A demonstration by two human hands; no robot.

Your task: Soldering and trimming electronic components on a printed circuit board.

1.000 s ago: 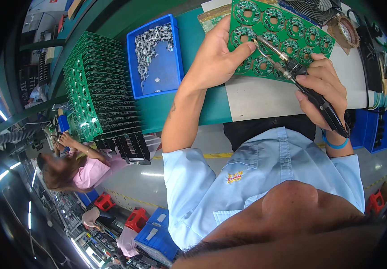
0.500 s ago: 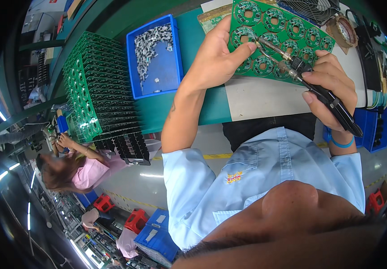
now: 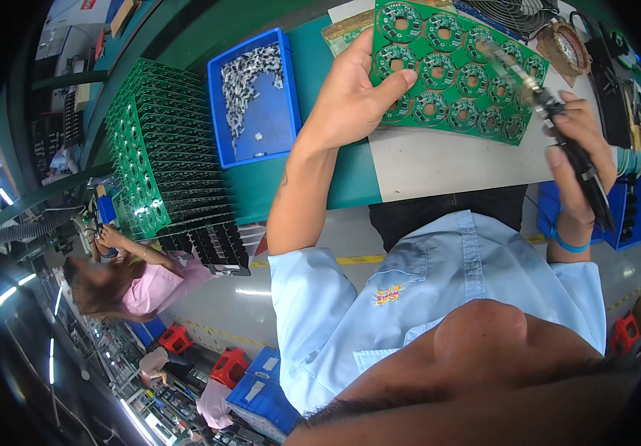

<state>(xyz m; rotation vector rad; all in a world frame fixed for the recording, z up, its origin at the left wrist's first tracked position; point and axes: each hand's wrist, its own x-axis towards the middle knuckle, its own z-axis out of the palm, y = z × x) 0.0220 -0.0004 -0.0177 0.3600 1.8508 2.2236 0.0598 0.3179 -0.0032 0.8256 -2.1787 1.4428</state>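
Note:
A green circuit board panel [image 3: 454, 82], printed with rows of round boards with square holes, is tilted up over the bench. My left hand [image 3: 354, 97] grips its left edge, thumb on the front face and the other fingers behind. My right hand [image 3: 586, 145] is closed round the black handle of a soldering iron [image 3: 541, 97] with a thin metal tube alongside its shaft. The iron's tip is smeared by motion and lies in front of the panel's upper right part; whether it touches the board I cannot tell.
A blue bin [image 3: 256, 97] of small white-and-metal parts stands left of my left hand. Farther left rises a rack of stacked green panels [image 3: 161, 141]. A fan [image 3: 510, 15] and a round metal-rimmed piece [image 3: 564, 48] sit behind the panel. A co-worker [image 3: 150, 286] is at lower left.
My right hand has drawn the soldering iron right, off the spot beside my left thumb. The panel has shifted slightly left, and my right fingers no longer reach its right edge.

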